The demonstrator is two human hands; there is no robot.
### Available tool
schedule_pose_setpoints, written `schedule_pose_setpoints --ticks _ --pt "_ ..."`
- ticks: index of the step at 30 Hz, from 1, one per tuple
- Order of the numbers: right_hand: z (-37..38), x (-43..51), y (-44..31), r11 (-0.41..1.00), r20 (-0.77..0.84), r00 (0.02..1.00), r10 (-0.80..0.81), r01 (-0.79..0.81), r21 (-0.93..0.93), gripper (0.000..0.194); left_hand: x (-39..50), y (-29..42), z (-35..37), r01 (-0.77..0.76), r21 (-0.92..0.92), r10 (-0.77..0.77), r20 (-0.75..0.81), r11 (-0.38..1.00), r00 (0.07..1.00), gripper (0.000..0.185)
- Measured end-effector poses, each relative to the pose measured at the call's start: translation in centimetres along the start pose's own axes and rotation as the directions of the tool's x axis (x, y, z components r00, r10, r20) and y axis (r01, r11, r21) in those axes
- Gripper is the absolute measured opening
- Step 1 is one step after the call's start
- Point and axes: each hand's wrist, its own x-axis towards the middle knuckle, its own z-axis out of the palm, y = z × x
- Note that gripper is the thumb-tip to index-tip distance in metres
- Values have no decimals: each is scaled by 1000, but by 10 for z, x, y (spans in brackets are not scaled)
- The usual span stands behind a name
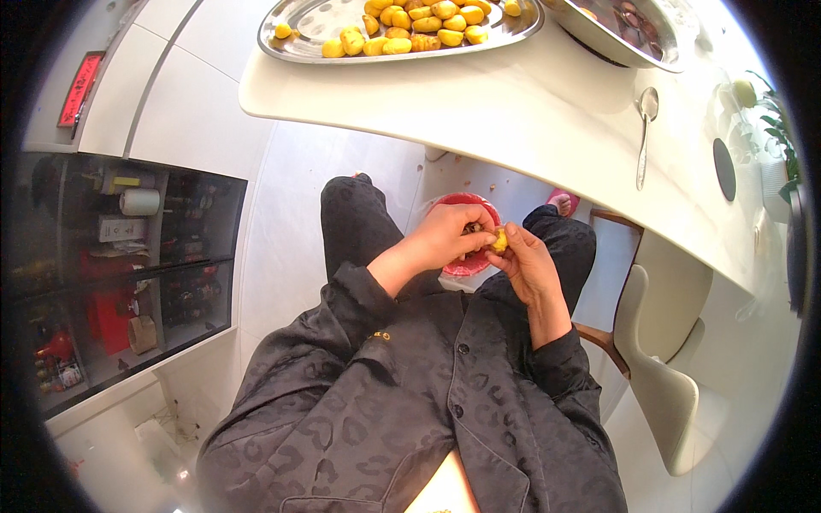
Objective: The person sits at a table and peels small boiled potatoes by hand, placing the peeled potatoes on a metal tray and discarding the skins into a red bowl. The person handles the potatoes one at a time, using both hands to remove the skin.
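Observation:
Over a red bin [451,265] on the floor between the knees, my two hands meet. A yellow, partly peeled chestnut [499,240] is pinched in the fingers of my left hand [447,238] and my right hand [530,261]; a brownish bit shows beside it. Dark and pale scraps lie in the bin, partly hidden by my left hand. On the table above, an oval metal tray [301,54] bears many peeled yellow chestnuts [397,45]. To its right a metal bowl [606,42] holds brown, unpeeled chestnuts [632,20].
A metal spoon [644,134] and a dark round disc [724,169] lie on the white table [513,102]. A pale chair [654,378] stands at the right, under the table's edge. At the left is a dark glass-fronted cabinet [186,256]. Small crumbs dot the floor near the bin.

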Motion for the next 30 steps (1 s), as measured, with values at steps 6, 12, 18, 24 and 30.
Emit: schedule_pose_setpoints --ticks 6,12,18,24,30 --pt "-4 2 5 1000 -3 1000 4 -4 12 36 0 0 5 -29 94 30 -9 995 1000 16" --pt "1 2 7 997 -77 997 -12 17 72 32 0 -13 30 -158 432 262 -193 888 946 14" --pt "1 0 7 994 -38 999 -32 36 101 33 -1 -2 16 -97 195 139 -214 976 967 13" --pt "3 -8 -4 996 12 997 -82 82 35 35 -2 -8 11 -35 82 58 -308 996 950 13" --pt "-5 -1 4 986 59 985 -162 159 58 33 -4 -2 18 -190 39 193 -277 981 941 10"
